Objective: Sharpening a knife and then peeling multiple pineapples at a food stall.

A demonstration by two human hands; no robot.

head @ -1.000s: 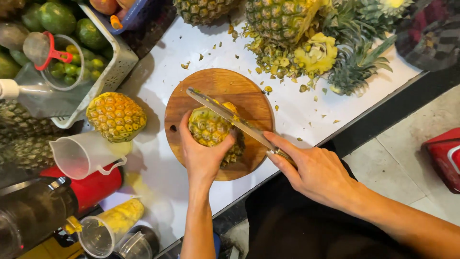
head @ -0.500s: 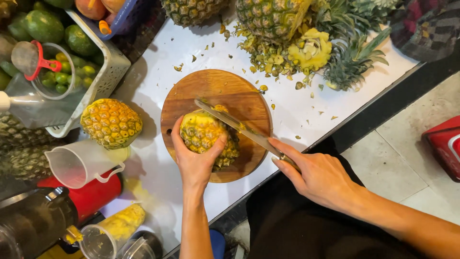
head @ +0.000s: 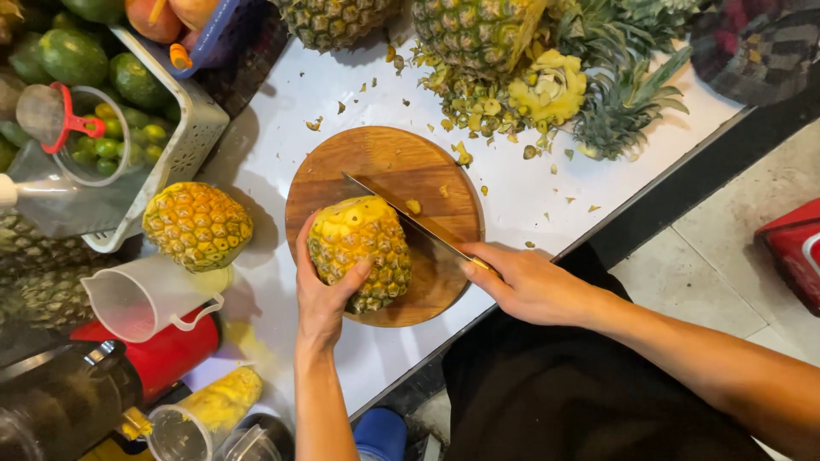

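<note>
The left hand is closed around the near side of a half-peeled pineapple, thumb up its left flank and fingers curled over its lower right, pinning it on the round wooden board. The right hand is wrapped tight on the handle of a long knife, whose blade runs up and left across the board and lies against the fruit's upper right side, close to those curled fingers.

That closeness looks like the main hazard: the flesh is wet and rounded, so if the blade skids off the rind instead of biting, it could run toward the fingertips. The fruit might also roll under pressure (only one hand steadies it), and the board's near edge sits close to the table's rim, so a hard push could shift it.

Left of the board lies an untrimmed pineapple, just beside a clear jug and a grey basket of green fruit. Further off, peel scraps and leafy crowns are heaped along the far edge; loose bits lie on the board too and could get under the fruit.
</note>
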